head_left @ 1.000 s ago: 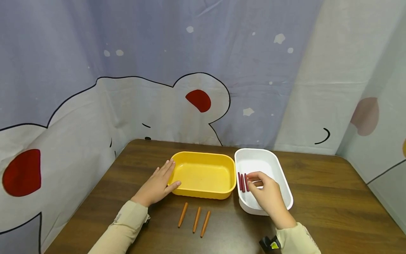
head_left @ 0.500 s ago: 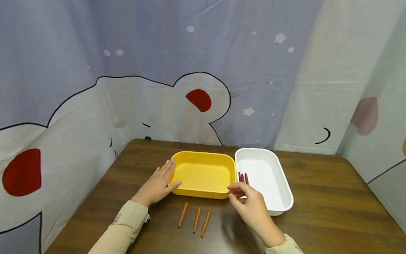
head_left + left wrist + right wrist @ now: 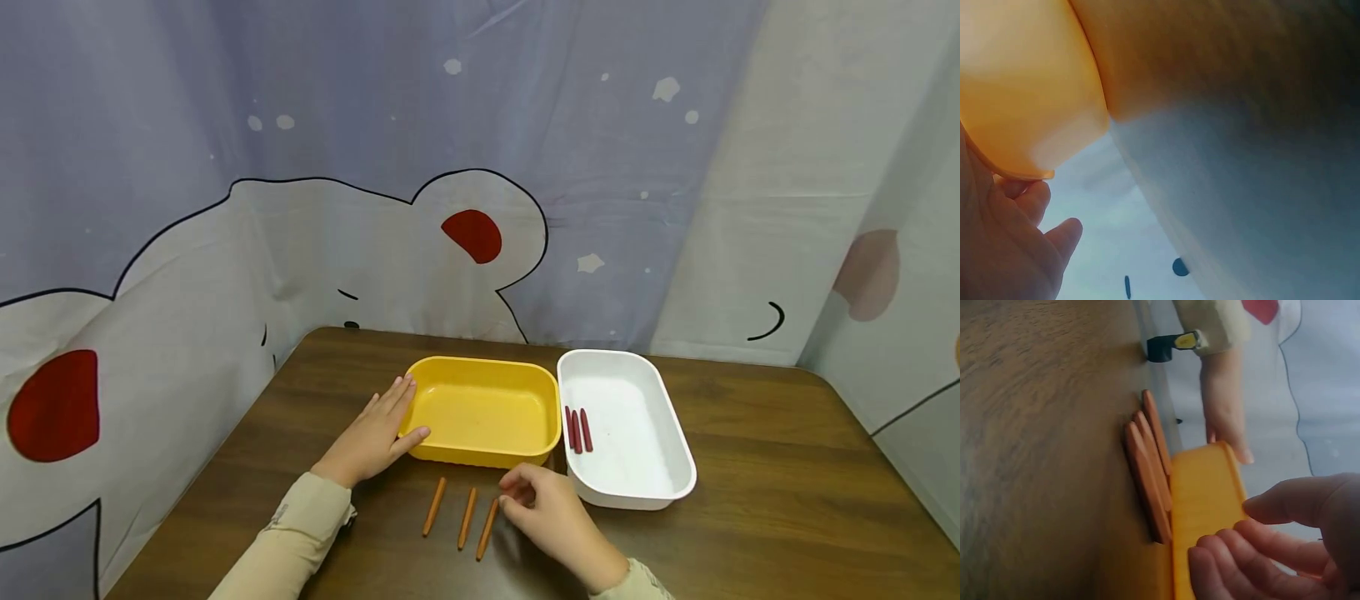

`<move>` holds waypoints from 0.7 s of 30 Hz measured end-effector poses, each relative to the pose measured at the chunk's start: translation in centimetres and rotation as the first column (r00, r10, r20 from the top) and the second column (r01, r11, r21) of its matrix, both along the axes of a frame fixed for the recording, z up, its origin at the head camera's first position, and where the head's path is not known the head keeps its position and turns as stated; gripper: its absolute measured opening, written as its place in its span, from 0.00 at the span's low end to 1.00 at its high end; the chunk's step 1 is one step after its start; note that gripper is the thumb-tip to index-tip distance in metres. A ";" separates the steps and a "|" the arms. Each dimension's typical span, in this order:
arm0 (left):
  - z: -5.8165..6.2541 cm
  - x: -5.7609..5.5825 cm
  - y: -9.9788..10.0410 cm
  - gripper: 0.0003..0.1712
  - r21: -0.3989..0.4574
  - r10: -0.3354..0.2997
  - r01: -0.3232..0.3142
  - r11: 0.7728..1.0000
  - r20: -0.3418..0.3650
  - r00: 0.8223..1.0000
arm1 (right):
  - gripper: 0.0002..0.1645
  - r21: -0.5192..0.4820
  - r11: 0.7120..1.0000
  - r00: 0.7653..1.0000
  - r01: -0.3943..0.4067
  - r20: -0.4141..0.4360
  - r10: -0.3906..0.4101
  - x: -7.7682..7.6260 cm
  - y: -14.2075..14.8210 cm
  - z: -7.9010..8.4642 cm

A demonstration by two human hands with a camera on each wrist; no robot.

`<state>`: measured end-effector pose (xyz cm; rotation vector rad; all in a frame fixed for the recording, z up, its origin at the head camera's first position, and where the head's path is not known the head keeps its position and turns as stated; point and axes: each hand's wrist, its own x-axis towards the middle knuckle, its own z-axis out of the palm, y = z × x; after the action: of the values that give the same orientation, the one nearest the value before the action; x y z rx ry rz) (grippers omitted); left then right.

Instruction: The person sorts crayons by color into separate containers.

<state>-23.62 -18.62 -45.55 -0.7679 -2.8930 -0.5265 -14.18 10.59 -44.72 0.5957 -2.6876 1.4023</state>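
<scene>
My left hand rests with straight fingers on the left rim of a yellow plastic tray; the left wrist view shows its fingers at the tray. Right of that tray, my right hand hovers over the table, fingers loosely bent, nothing between them. Its fingertips are close to the rightmost of three orange crayon-like sticks, which lie side by side in front of the yellow tray. In the right wrist view the sticks appear apart from the hand.
A white tray stands against the yellow tray's right side. Three dark red sticks lie along its left wall. The brown wooden table reaches back to a printed curtain.
My right hand has left the dark red sticks in the white tray and moved left and toward me, to the orange sticks. The left hand has stayed on the yellow tray.
</scene>
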 end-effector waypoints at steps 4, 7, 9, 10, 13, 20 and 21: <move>0.0 0.0 0.0 0.47 0.001 -0.003 0.003 1.000 0.004 1.000 | 0.04 0.035 0.999 0.999 -0.003 0.043 0.001 -0.2 -0.4 -0.8; -0.1 0.0 0.0 0.47 0.001 -0.003 0.003 1.000 0.004 1.000 | 0.06 0.058 0.998 0.998 0.001 0.070 -0.005 -0.4 -0.6 -1.3; -0.1 0.0 0.1 0.47 0.001 -0.003 0.003 1.000 0.003 1.000 | 0.08 0.066 0.998 0.997 0.001 0.083 -0.006 -0.4 -0.8 -1.6; -0.1 0.0 0.1 0.47 0.001 -0.003 0.003 1.000 0.001 1.000 | 0.09 0.072 0.997 0.996 0.004 0.088 -0.010 -0.5 -0.9 -1.7; -0.1 0.0 0.1 0.47 -0.001 -0.004 0.004 1.000 0.001 1.000 | 0.13 0.096 0.995 0.997 0.024 0.077 -0.031 -0.5 -1.1 -1.8; 0.1 0.0 0.2 0.47 -0.002 -0.003 0.003 1.000 0.003 1.000 | 0.21 0.179 0.980 0.994 0.081 0.052 -0.091 -0.6 -1.9 -1.9; 0.1 0.0 0.2 0.47 -0.001 -0.003 0.003 1.000 0.004 1.000 | 0.21 0.189 0.978 0.994 0.086 0.052 -0.098 -0.7 -2.0 -1.9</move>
<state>-23.57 -18.43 -45.46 -0.7720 -2.8963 -0.5268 -14.86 8.55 -46.59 0.4392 -2.8752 1.1745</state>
